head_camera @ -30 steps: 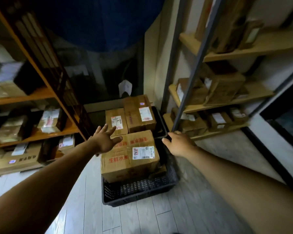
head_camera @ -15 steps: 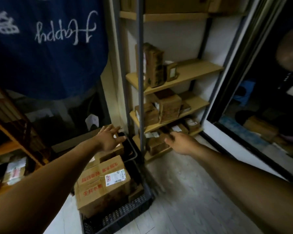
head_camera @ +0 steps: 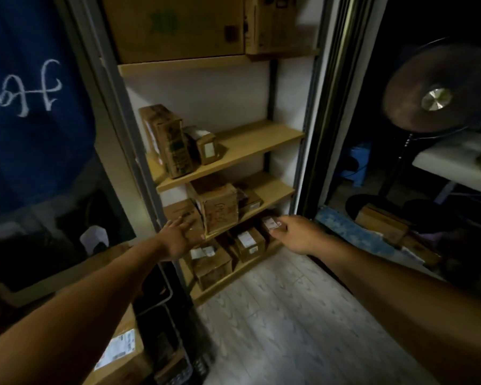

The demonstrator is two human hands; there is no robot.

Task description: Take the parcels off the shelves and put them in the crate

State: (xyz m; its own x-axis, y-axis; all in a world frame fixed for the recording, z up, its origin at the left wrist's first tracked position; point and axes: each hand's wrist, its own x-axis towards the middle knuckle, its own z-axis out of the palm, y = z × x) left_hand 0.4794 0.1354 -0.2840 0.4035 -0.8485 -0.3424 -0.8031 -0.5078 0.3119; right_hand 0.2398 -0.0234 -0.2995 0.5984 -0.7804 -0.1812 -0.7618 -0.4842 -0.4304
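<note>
A wooden shelf unit (head_camera: 261, 140) stands ahead with cardboard parcels on several levels. My left hand (head_camera: 178, 237) is spread flat against a small parcel (head_camera: 179, 213) on the second level from the floor. Beside it stands a taller parcel (head_camera: 220, 208). My right hand (head_camera: 297, 234) reaches toward the bottom level, fingers loosely curled near a small labelled parcel (head_camera: 270, 223), holding nothing. More parcels (head_camera: 249, 243) sit on that bottom level. The black crate (head_camera: 164, 315) is at lower left, with a labelled parcel (head_camera: 120, 354) inside it.
A blue cloth with white lettering (head_camera: 31, 107) hangs at left. A standing fan (head_camera: 433, 93) and a white table (head_camera: 456, 159) are in the dark room at right, past a door frame (head_camera: 331, 107). Pale plank floor (head_camera: 275, 323) lies in front of the shelves.
My view swung right from the crate toward the shelf unit. Both hands moved away from the crate and reached to the lower shelves; the left now rests on a small parcel.
</note>
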